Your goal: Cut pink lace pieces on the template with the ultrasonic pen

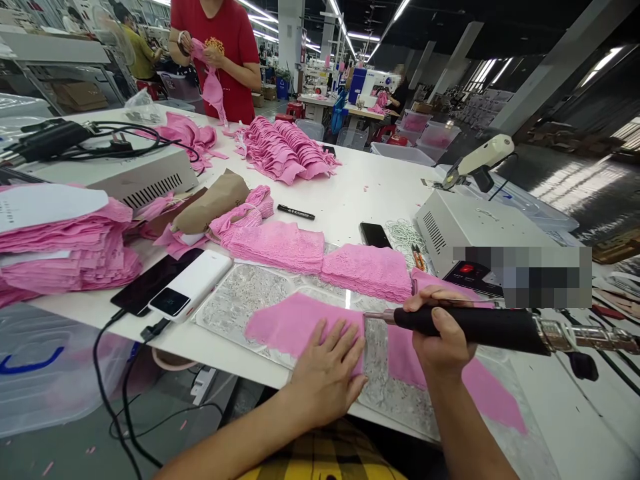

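My left hand (333, 370) lies flat with fingers spread on a pink fabric piece (295, 323), pressing it against a mottled grey board (233, 303). Wrapped around a thick black-handled tool with a thin metal tip (435, 320) is my right hand (443, 333). The tip reaches the right edge of the pink piece, close to my left fingertips. A second pink fabric piece (493, 393) rests on the board beneath my right forearm, which partly covers it. Just behind the board sit two stacks of pink lace-edged pieces, a left stack (280, 245) and a right stack (367, 269).
A power bank (193, 283) and a black phone (155, 283) with cables lie left, near a tall pink fabric stack (65, 240). Grey boxes stand left (115, 170) and right (480, 227). A marker (296, 212) lies mid-table. Across it stands a person in red (225, 73) holding pink fabric.
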Demonstrator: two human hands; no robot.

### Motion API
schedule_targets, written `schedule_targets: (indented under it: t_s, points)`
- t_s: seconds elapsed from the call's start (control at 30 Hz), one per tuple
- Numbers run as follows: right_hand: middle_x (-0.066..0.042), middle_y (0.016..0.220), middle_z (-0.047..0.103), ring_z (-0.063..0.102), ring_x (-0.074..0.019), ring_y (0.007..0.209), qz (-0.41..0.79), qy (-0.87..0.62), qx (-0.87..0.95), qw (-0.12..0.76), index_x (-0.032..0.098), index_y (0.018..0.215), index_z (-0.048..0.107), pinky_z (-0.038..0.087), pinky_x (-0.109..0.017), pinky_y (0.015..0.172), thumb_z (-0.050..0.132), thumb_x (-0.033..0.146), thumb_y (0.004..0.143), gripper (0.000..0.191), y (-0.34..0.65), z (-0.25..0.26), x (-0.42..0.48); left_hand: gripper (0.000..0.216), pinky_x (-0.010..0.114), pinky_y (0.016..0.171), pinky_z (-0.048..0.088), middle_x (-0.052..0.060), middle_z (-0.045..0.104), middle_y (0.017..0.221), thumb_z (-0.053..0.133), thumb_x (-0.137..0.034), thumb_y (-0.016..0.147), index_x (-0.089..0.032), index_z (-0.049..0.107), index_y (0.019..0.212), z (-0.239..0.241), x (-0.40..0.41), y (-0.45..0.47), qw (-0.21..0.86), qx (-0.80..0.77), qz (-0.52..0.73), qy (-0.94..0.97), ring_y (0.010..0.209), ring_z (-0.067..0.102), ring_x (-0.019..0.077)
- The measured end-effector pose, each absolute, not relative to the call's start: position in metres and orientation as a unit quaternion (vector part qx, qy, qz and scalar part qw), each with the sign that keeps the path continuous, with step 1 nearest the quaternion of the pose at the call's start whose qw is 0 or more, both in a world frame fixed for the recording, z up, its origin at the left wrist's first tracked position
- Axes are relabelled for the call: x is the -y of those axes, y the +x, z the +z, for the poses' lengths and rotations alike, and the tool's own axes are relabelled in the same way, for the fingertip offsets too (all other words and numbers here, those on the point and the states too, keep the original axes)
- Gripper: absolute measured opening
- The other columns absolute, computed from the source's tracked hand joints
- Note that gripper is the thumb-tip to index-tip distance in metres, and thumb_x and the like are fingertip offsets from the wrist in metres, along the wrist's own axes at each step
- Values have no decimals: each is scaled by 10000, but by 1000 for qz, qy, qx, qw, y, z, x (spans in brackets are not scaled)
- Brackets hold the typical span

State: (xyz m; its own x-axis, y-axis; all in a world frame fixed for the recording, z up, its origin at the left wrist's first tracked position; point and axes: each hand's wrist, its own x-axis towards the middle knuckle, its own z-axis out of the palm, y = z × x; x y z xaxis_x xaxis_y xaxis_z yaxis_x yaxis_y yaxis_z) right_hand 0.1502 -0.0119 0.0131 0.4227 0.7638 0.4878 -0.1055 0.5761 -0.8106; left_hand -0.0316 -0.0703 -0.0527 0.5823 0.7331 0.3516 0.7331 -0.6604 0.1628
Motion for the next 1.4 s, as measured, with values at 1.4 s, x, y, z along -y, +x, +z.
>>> schedule_targets:
  t_s: [1.4]
  points:
    - [-6, 778, 590, 597, -132, 569, 373, -322, 467, 734, 189, 791, 618, 521, -326, 555, 602, 219, 706, 91, 158, 16, 29, 251, 418, 989, 531, 147, 737, 1076, 554, -144, 905, -56, 646, 1121, -43, 87, -53, 18, 240, -363, -900, 1112, 666, 251]
